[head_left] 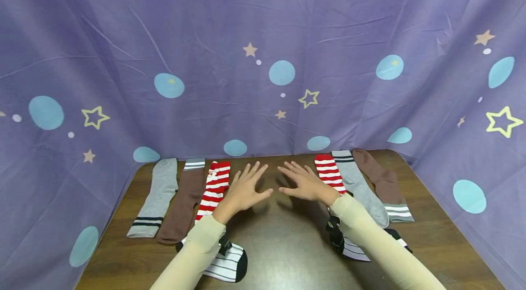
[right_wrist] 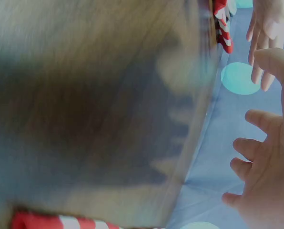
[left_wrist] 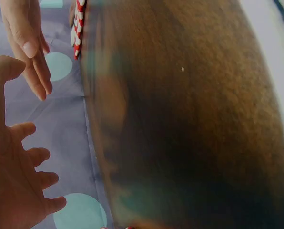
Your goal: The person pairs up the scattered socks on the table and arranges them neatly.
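Note:
Above the middle of the table, my left hand [head_left: 245, 190] hovers with fingers spread, holding nothing. Facing it, my right hand [head_left: 306, 184] is also spread and holds nothing; a gap separates the two. Nearest the left hand lies a red-and-white striped sock [head_left: 214, 189], partly behind the wrist. Another red-and-white striped sock [head_left: 330, 173] lies behind the right wrist. Under the left forearm is a white sock with black stripes and black toe [head_left: 226, 262]. A similar black-and-white sock [head_left: 355, 251] is partly hidden by the right forearm. Both wrist views show the spread fingers with nothing between them.
Left on the wooden table [head_left: 287, 249] lie a grey sock [head_left: 158, 194] and a brown sock [head_left: 182, 208]. On the right are a grey sock [head_left: 361, 189] and a brown sock [head_left: 382, 180]. A purple patterned curtain [head_left: 213, 75] hangs behind the table.

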Action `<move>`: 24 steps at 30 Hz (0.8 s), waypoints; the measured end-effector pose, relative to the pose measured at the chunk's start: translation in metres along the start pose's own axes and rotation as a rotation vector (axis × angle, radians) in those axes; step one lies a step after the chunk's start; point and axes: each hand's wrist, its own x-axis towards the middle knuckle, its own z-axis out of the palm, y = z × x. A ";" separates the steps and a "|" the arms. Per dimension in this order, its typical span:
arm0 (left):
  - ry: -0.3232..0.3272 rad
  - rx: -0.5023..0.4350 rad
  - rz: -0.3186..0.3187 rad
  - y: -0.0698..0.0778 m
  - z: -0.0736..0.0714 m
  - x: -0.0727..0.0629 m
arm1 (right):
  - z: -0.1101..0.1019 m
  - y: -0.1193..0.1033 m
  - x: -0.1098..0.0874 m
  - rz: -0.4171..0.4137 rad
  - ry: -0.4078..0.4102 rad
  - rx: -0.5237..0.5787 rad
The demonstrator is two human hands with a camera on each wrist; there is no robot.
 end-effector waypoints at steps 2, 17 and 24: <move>0.015 0.000 0.012 0.001 0.000 0.000 | -0.004 0.003 0.000 -0.011 0.009 -0.008; 0.080 -0.047 0.086 0.032 0.000 0.001 | -0.068 0.009 -0.021 -0.090 0.017 -0.122; 0.103 -0.074 0.166 0.054 0.000 0.001 | -0.098 0.012 -0.038 -0.069 -0.039 -0.201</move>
